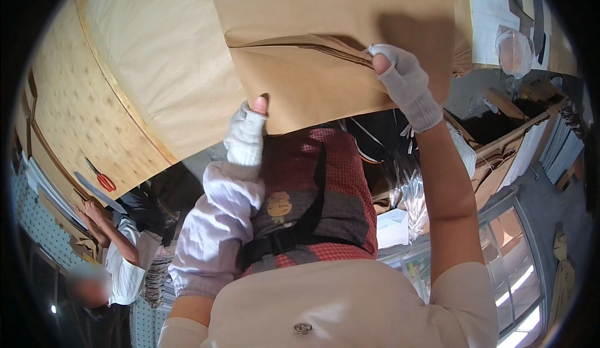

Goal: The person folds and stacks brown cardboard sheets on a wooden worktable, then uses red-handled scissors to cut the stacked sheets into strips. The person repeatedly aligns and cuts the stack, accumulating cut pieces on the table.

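Right of upper centre: right hand (402, 78), gloved with thumb tip bare, nearly closed; thumb and fingers pinch the right end of several layered edges of brown paper (300, 92). Grip seemingly at the edges so that the layers stay gathered, a gap standing open beside them.

Centre, slightly left: left hand (245, 132), likewise gloved, thumb extended at the paper's left edge, perhaps to steady it; fingers largely obscured, so whether they grip cannot be told.

Upper centre: the brown paper itself, wide, spread over the worktable, overlapping a paler sheet (156, 42) to its left.

Lower left: one pair of red-handled scissors (103, 178), on the wooden tabletop (69, 104), near its lower edge; beyond, a co-worker (131, 260).

Upper right: one clear plastic bag (514, 53); below it, one open-topped bin (512, 142).
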The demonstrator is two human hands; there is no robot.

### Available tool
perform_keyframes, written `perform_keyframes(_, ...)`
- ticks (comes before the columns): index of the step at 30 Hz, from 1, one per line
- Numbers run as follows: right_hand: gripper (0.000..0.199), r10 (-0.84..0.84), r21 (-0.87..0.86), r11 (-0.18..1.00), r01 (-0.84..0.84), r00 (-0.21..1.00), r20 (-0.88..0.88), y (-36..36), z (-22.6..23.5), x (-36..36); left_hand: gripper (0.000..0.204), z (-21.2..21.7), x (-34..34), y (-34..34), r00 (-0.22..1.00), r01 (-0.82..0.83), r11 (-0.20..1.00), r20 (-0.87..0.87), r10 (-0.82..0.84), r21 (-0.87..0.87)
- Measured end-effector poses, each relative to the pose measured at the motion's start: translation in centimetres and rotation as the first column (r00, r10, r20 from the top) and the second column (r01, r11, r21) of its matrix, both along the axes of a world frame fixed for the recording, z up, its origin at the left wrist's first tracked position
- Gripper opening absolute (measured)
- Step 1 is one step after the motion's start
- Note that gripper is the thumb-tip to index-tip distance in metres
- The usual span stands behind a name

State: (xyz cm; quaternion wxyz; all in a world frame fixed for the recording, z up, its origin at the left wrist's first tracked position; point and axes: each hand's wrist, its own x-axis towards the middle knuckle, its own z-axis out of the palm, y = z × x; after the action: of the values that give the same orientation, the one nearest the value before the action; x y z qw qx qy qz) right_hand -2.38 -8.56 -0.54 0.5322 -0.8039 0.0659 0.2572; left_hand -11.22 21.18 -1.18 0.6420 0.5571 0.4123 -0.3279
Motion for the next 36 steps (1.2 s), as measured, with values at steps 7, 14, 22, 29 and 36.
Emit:
perform_keyframes(7, 0.050, 0.019, -0.022, 1.000, -0.019, 0.999, -0.026, 0.0, -0.1, 0.2, 0.102, 6.4, 2.9, -2.2, 0.832, 0.081, 0.678, 0.326, -0.450, 0.730)
perform_keyframes(14, 0.045, 0.073, -0.123, 0.990, -0.069, 0.997, 0.036, 0.7, 0.2, 0.7, 0.124, 0.6, 2.5, -4.7, 0.844, 0.288, 0.480, 0.017, -0.536, 0.829)
perform_keyframes(22, 0.045, 0.104, -0.183, 0.979, -0.090, 0.992, 0.068, 0.6, 0.0, 0.9, 0.121, 1.0, 3.2, -5.0, 0.835, 0.379, 0.455, -0.086, -0.543, 0.806)
perform_keyframes(29, 0.043, 0.107, -0.175, 0.979, -0.109, 0.994, -0.020, 0.5, 0.1, 1.0, 0.119, -0.3, 1.8, -5.2, 0.828, 0.258, 0.424, 0.028, -0.560, 0.868)
perform_keyframes(36, 0.031, 0.307, -0.087, 0.952, -0.295, 0.928, 0.212, 1.1, 1.3, 0.6, 0.086, -0.1, 2.2, -3.0, 0.684, 0.376, 0.444, 0.080, -0.726, 0.813)
